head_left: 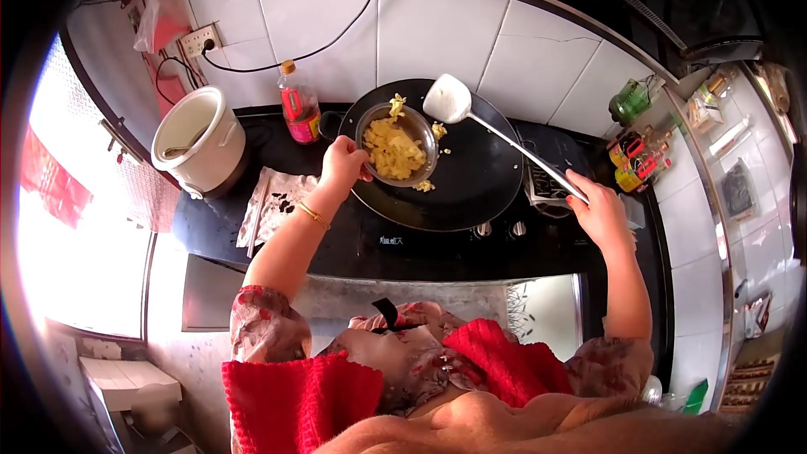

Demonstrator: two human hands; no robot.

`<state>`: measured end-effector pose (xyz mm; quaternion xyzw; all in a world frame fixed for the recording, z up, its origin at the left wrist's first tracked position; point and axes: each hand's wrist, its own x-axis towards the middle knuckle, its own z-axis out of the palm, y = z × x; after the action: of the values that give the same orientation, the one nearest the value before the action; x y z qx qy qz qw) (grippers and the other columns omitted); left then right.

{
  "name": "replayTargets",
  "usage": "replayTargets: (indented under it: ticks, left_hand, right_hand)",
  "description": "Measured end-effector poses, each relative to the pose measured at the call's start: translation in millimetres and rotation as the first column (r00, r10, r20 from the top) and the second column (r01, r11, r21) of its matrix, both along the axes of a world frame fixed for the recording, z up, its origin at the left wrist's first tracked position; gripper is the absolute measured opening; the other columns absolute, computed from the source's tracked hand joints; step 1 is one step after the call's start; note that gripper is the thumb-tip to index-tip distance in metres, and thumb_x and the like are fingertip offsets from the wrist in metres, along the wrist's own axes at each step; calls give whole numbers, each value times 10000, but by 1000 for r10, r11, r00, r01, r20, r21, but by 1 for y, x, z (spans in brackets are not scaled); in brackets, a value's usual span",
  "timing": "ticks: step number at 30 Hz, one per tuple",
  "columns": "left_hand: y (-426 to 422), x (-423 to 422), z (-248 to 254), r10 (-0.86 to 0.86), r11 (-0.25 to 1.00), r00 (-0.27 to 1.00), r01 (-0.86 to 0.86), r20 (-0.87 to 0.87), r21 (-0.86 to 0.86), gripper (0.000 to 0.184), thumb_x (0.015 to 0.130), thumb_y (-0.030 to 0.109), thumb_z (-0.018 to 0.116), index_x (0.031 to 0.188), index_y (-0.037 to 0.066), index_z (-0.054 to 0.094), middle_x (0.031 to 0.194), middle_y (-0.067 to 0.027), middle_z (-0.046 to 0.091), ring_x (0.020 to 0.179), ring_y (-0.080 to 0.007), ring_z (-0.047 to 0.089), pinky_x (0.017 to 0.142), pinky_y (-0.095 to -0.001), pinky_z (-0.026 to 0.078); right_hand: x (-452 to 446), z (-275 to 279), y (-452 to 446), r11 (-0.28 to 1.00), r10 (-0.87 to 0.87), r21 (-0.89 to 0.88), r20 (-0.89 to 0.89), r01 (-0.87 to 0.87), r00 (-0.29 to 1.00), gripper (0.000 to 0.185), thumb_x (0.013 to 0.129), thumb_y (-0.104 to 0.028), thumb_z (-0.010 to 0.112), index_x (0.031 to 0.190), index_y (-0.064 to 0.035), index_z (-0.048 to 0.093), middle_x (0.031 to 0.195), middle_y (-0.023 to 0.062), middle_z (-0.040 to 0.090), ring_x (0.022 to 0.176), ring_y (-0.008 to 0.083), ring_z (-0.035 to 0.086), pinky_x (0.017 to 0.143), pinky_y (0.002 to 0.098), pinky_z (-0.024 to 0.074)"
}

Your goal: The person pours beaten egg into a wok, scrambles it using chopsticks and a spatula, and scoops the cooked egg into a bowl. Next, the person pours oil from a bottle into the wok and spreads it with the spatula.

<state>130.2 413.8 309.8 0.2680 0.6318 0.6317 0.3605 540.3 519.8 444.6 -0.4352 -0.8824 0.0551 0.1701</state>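
My left hand (pixel 343 166) is closed on the rim of a metal bowl (pixel 431 147), which I hold over a black wok (pixel 479 189). Yellow scrambled egg (pixel 391 150) lies in the bowl, and a few bits of it show in the wok around the rim. My right hand (pixel 600 206) grips the long handle of a spatula (pixel 448 99). The spatula's broad, pale blade is above the far part of the wok, just right of the bowl.
Left of the wok stand a sauce bottle (pixel 299 105) and a white pot (pixel 189 139) with a utensil inside. A stained cloth (pixel 273 202) with chopsticks lies on the black counter (pixel 210 231). Several bottles (pixel 639 160) stand at the right. Stove knobs (pixel 482 229) line the front.
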Motion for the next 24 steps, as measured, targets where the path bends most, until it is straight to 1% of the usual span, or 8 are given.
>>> replayTargets:
  ticks: [1, 2, 4, 5, 6, 9, 13, 24]
  left_hand:
    - [-3, 1, 7, -20, 1000, 998, 20, 57, -3, 143, 756, -9, 586, 810, -24, 455, 653, -108, 537, 468, -211, 574, 431, -310, 509]
    - [-6, 2, 12, -40, 999, 993, 41, 113, -5, 140, 760, -9, 587, 815, -25, 459, 656, -110, 542, 471, -211, 574, 442, -312, 514]
    - [-9, 3, 19, -107, 993, 980, 113, 167, -22, 109, 786, 10, 573, 831, -9, 475, 661, -99, 552, 499, -201, 577, 466, -313, 518]
    - [-10, 4, 20, -141, 988, 971, 149, 196, -30, 94, 800, 19, 566, 839, -1, 483, 663, -94, 557, 513, -196, 579, 478, -313, 521]
    - [-11, 4, 21, -168, 983, 964, 179, 204, -34, 92, 801, 24, 569, 837, -1, 488, 665, -92, 557, 515, -192, 576, 480, -313, 521]
    - [-12, 5, 22, -231, 968, 949, 247, 213, -53, 88, 803, 34, 575, 832, -2, 500, 670, -87, 559, 518, -184, 571, 483, -311, 520]
    - [-16, 3, 20, -253, 959, 948, 272, 196, -80, 88, 803, 35, 578, 836, -6, 507, 677, -89, 564, 511, -186, 570, 475, -308, 515]
    - [-23, -3, 22, -247, 957, 957, 265, 151, -115, 94, 784, 32, 592, 809, 3, 506, 658, -86, 560, 504, -185, 571, 469, -309, 515]
  right_hand:
    - [4, -11, 12, 995, 9, -97, -29, -12, 1000, 386, 773, -142, 652, 1157, -140, 604, 836, 168, 643, 760, 336, 628, 666, 392, 499]
    - [8, -25, 22, 981, 28, -187, -90, -45, 996, 385, 763, -146, 667, 1143, -115, 613, 875, 173, 662, 751, 277, 659, 671, 344, 498]
    - [6, -41, 32, 903, -26, -430, -70, -7, 997, 407, 766, -146, 679, 1164, -111, 605, 820, 118, 674, 660, 175, 631, 624, 302, 481]
    - [6, -46, 36, 794, -84, -607, -43, 40, 996, 402, 776, -114, 668, 1171, -87, 603, 780, 51, 662, 611, 103, 566, 585, 266, 459]
    - [3, -47, 33, 712, -70, -702, -84, -9, 994, 402, 789, -76, 643, 1189, -76, 596, 750, 15, 631, 570, 74, 521, 506, 237, 418]
    - [1, -56, 33, 498, -123, -866, -130, -52, 984, 429, 823, -50, 603, 1248, -73, 547, 702, -14, 563, 508, 29, 428, 391, 188, 297]
    - [3, -59, 35, 414, -168, -895, -256, -168, 952, 420, 851, -37, 571, 1267, -75, 525, 667, -30, 514, 451, 10, 363, 373, 177, 277]
    - [0, -19, 27, 598, -131, -786, -286, -154, 949, 408, 847, -55, 591, 1252, -85, 548, 729, -48, 553, 540, 7, 421, 432, 160, 316]
